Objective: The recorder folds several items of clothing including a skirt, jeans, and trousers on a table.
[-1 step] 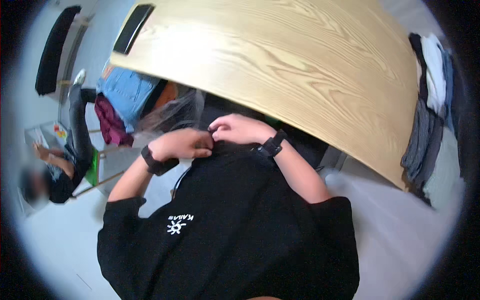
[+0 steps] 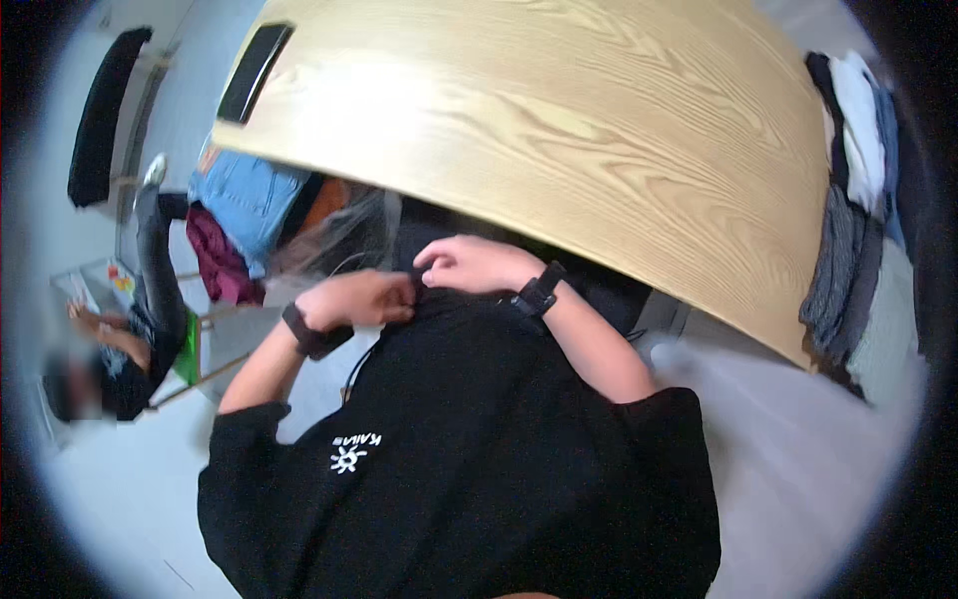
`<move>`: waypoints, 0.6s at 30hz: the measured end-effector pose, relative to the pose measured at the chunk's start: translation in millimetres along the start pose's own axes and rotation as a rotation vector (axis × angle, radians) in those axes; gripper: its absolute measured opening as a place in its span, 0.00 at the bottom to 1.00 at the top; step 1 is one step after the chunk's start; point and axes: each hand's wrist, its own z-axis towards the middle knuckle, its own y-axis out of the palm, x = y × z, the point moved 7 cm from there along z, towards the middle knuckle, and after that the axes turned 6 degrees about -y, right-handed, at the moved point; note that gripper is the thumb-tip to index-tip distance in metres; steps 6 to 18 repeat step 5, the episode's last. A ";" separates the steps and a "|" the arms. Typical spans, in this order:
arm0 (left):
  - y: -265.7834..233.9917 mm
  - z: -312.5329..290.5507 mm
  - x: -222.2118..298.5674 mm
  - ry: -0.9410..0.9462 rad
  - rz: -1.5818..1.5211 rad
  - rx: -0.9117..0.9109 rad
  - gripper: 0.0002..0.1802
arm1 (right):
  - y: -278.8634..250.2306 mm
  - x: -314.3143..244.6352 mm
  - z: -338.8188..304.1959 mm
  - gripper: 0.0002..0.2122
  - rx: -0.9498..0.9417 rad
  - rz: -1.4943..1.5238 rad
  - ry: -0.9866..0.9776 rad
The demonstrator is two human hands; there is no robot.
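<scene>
My left hand point(image 2: 359, 299) and my right hand point(image 2: 479, 265) are close together in front of my black shirt, just below the near edge of the wooden table point(image 2: 559, 120). Both have curled fingers, their tips pinching black cloth point(image 2: 421, 280) between them. Against the black shirt I cannot make out where this cloth begins or ends. Each wrist wears a black band. Just beyond my left hand, clear crinkled plastic point(image 2: 344, 240) lies beside light blue jeans point(image 2: 249, 195).
A maroon cloth point(image 2: 220, 255) hangs by the jeans. On the tabletop's far left corner lies a flat black object point(image 2: 255, 75). Folded clothes point(image 2: 858, 140) are stacked along the right edge. Another person point(image 2: 155, 250) sits at the left, beside a green-seated stool point(image 2: 190, 349).
The view has shifted slightly, with the table sitting a little lower at its left. My hands stay together at the black cloth, the fingers barely moved.
</scene>
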 end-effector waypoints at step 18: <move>19.8 -5.2 -43.6 -0.169 -0.111 -0.069 0.22 | -32.8 36.2 -37.4 0.13 0.290 0.451 0.050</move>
